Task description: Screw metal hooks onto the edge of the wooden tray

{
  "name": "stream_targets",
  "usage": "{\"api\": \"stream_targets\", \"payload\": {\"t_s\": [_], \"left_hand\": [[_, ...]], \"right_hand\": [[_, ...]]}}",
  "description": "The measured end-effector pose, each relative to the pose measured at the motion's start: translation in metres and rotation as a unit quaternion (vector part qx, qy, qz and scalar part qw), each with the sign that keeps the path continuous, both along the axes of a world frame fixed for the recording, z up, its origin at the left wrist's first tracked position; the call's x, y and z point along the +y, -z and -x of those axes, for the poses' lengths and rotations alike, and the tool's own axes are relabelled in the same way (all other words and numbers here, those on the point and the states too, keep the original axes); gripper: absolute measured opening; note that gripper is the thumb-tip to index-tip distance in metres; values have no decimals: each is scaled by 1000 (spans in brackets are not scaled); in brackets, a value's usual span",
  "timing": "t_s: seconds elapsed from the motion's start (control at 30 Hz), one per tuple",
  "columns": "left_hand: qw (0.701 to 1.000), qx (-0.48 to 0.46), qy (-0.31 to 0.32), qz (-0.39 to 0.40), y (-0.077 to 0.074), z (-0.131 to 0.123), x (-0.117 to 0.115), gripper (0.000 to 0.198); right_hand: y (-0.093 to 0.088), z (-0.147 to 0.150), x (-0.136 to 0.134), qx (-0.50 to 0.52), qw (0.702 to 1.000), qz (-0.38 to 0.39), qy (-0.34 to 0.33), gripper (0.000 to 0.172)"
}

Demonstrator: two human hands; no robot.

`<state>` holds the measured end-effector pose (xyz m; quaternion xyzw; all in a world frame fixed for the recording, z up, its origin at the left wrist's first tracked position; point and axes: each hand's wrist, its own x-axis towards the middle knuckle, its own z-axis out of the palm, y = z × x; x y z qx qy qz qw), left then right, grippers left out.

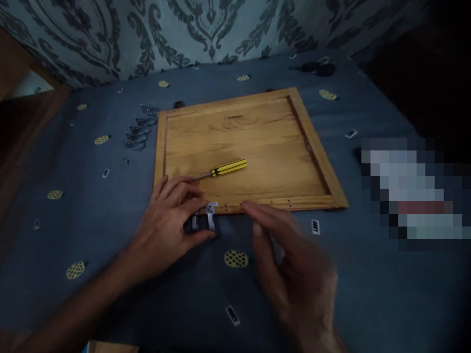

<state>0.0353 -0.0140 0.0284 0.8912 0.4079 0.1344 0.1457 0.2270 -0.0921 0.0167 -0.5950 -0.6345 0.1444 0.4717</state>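
In the head view, the left hand (165, 223) reaches in from the lower left, palm down, half-curled, with thumb and forefinger parted around a metal bracket (211, 216) at the near edge of a wooden panel (257, 142); how firmly it grips cannot be told. The right hand (294, 267) points forward, fingers bent and thumb near the forefinger, whose tip meets that edge right of the bracket; whether it pinches anything is unclear. A yellow-and-black screwdriver (230, 167) lies on the panel beyond the left hand. Small printed labels (315, 227) on the blue cloth (368, 289) are too small to read surely.
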Motion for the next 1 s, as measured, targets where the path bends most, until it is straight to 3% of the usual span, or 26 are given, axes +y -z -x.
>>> {"api": "stream_targets", "payload": {"t_s": [1.0], "left_hand": [[1000,6,-3,9,-3,-1,1,41]], "right_hand": [[-4,-2,-1,13,999,25,-21,27]]}}
